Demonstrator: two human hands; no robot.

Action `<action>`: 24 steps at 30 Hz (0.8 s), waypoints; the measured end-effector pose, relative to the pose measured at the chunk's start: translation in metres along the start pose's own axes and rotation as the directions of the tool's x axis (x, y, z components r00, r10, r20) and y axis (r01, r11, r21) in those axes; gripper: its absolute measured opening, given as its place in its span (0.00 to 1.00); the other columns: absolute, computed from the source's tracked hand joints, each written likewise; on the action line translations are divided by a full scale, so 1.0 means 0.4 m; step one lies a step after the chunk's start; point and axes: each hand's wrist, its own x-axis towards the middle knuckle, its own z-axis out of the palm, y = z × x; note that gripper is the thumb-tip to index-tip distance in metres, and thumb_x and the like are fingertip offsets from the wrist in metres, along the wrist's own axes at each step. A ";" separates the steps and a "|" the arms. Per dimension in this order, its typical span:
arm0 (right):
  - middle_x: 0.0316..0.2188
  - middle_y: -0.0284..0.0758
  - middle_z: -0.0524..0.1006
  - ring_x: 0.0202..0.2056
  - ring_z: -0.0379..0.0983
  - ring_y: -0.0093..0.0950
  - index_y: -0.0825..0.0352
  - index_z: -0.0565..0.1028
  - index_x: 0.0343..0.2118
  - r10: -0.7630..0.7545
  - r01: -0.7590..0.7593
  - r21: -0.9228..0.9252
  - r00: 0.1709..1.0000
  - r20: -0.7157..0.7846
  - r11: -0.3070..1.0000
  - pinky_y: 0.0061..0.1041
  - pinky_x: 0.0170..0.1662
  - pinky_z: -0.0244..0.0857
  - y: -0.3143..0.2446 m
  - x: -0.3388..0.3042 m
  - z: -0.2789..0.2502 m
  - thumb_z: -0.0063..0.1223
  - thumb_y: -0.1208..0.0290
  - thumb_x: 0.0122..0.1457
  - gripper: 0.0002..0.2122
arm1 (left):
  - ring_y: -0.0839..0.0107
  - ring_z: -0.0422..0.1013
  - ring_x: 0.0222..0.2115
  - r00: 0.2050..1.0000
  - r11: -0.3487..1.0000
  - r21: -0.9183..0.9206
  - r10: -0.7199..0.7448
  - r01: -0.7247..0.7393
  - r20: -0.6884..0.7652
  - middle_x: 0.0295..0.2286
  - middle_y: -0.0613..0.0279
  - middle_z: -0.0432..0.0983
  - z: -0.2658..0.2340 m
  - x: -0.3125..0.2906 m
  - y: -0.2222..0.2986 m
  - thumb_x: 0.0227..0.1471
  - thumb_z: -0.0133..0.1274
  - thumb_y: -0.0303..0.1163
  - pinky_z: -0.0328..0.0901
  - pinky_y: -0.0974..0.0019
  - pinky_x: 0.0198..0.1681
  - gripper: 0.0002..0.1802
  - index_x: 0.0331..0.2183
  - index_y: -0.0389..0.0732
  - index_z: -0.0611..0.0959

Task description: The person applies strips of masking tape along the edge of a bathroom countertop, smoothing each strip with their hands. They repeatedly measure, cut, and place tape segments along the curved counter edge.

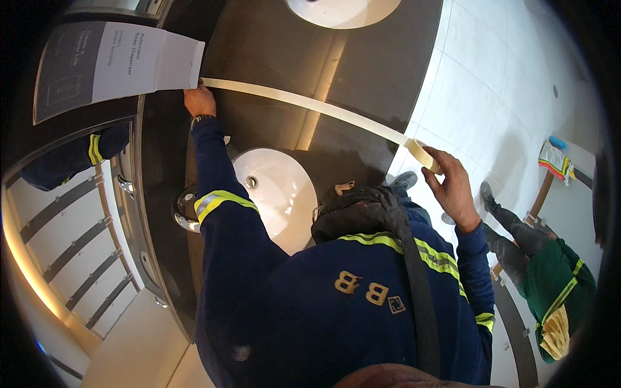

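A pale strip of masking tape [291, 97] stretches across the dark countertop [259, 39], between the two washbasins. My left hand [200, 101] is at the strip's back end by the wall, its fingers pressed together on the tape. At the counter's front edge, my right hand [455, 187] grips the tape roll [424, 157] between thumb and fingers. The strip runs unbroken from that roll to my left hand. Beside my left hand is a grey and white carton [126, 64]. The nearer white basin [284, 194] lies below my left forearm.
A chrome tap [184, 210] stands behind the nearer basin; another basin [343, 11] is farther along. A small crumpled brown scrap [345, 187] lies on the counter. A mirror [71, 226] lines the left. At right stands a person in green [550, 278] on white floor tiles [466, 97].
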 end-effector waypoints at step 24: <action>0.48 0.45 0.81 0.49 0.77 0.45 0.64 0.76 0.58 0.025 -0.024 -0.045 0.999 0.038 0.999 0.41 0.56 0.70 -0.008 0.007 0.009 0.62 0.71 0.62 0.21 | 0.45 0.75 0.45 0.993 0.993 0.090 0.069 -0.077 0.091 0.45 0.45 0.81 -0.013 -0.033 0.024 0.56 0.54 0.27 0.69 0.48 0.52 0.18 0.48 0.38 0.87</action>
